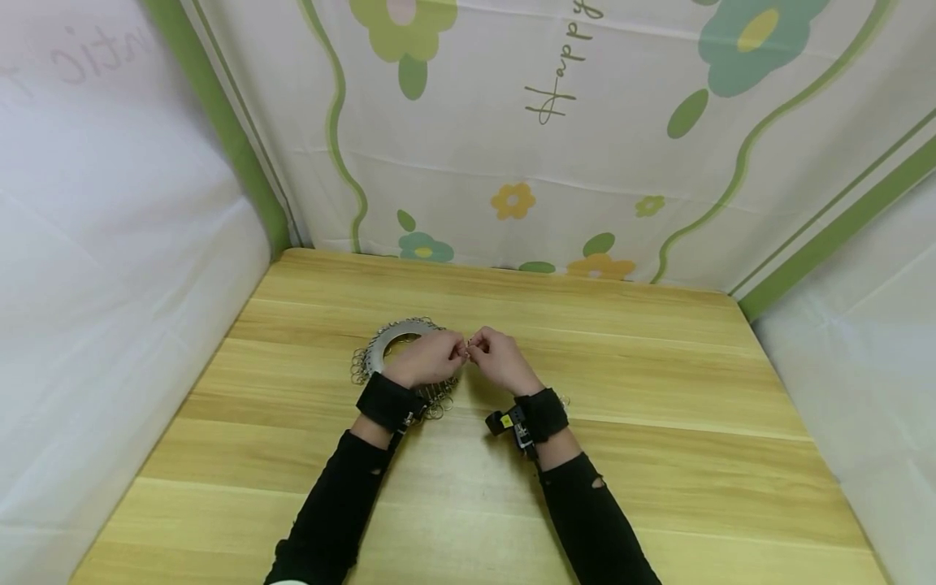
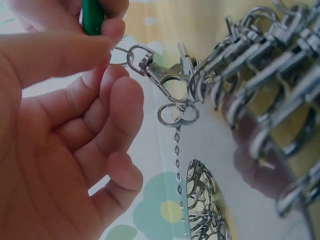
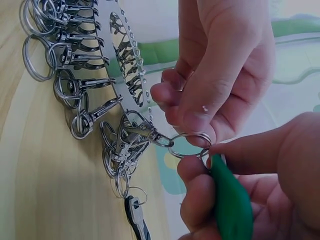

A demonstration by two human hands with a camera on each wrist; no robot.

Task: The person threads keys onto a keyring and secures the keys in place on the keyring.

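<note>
Just beside the disc (image 1: 376, 349), my left fingers (image 3: 199, 111) pinch the ring (image 3: 198, 135), my right fingers (image 3: 260, 152) the fob (image 3: 232, 205).
Best, I think: steady the ring against the clip's (image 3: 142, 131) swing, fob lined up.

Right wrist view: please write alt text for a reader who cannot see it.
The left hand pinches a metal ring while the right hand holds a green object beside it. Nearby, metal clasps line a silvery plate.
</note>
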